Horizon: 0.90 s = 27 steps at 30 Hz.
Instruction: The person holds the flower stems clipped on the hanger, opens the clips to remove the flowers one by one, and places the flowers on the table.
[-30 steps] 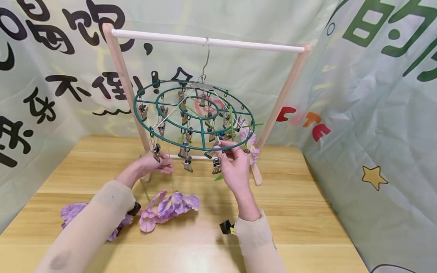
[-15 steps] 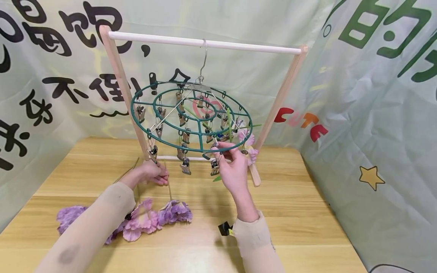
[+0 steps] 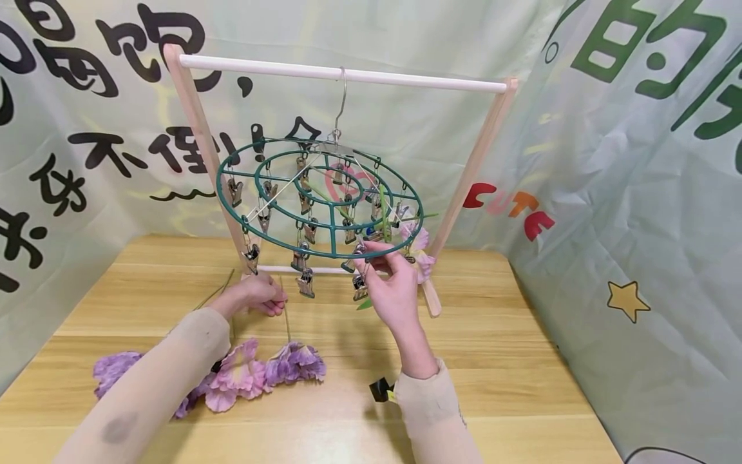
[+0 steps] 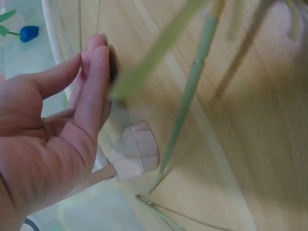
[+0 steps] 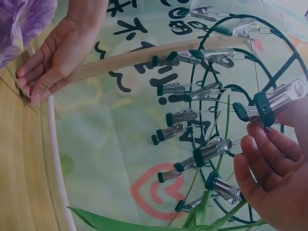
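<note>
My left hand (image 3: pixel 263 294) is low over the table and pinches a thin stem (image 3: pixel 287 320) between thumb and fingers. The stem runs down to a purple artificial flower (image 3: pixel 297 362) by the table top. A pink flower (image 3: pixel 239 377) lies beside it, and another purple flower (image 3: pixel 116 370) is partly hidden by the left sleeve. My right hand (image 3: pixel 397 287) pinches a metal clip (image 5: pixel 286 94) with green-tipped jaws at the front of a round green clip hanger (image 3: pixel 332 225). Several other clips (image 5: pixel 211 151) dangle from its rings.
The hanger hooks over the white bar (image 3: pixel 406 78) of a wooden stand (image 3: pixel 475 161) on the table (image 3: pixel 493 361). A pink flower (image 3: pixel 420 258) with green leaves hangs at the hanger's right. Printed cloth (image 3: pixel 580 258) encloses the back and sides.
My left hand has come down a little with the stem, and the pink and purple flowers have shifted left and lower. My right hand stays at the same clip.
</note>
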Motion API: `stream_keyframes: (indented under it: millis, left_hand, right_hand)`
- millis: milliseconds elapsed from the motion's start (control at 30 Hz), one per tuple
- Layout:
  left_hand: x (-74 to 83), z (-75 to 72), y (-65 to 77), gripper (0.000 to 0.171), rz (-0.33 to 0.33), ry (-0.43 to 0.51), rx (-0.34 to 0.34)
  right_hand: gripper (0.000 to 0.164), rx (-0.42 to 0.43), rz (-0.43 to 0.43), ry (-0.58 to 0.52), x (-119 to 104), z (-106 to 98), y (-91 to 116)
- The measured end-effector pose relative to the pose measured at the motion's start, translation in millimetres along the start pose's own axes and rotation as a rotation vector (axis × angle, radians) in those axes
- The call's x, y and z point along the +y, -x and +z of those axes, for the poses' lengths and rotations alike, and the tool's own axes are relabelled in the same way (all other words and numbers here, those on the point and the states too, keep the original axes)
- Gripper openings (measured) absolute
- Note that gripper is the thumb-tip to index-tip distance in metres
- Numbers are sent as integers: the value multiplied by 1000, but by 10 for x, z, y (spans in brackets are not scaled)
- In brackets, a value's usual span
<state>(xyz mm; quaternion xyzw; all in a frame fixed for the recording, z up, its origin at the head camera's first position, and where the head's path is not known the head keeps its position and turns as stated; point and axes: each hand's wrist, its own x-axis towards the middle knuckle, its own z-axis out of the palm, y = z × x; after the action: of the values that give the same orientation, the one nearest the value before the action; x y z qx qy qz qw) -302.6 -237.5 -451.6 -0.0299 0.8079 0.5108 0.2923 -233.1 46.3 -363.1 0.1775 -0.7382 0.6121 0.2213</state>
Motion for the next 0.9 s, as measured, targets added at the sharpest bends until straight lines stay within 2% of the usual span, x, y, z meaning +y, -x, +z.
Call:
stream_keyframes:
  millis: [300, 400, 533, 667, 800, 900]
  left_hand:
    - [57, -13, 94, 20, 39, -108, 16]
    - [110, -42, 153, 19, 80, -133, 23]
    - [200, -62, 269, 18, 151, -114, 24]
    - [326, 29, 438, 16, 238, -100, 9]
    - [436, 198, 605, 22, 334, -99, -13]
    - [495, 330, 672, 26, 391, -70, -8]
  right_hand:
    - [29, -21, -25, 20, -13, -8, 9]
    - [29, -32, -35, 18, -22, -16, 11]
    - [31, -52, -54, 12, -37, -13, 18]
    - [31, -65, -63, 7, -43, -15, 19]
    - [29, -63, -48, 9, -47, -18, 27]
    - [24, -64, -52, 5, -55, -14, 46]
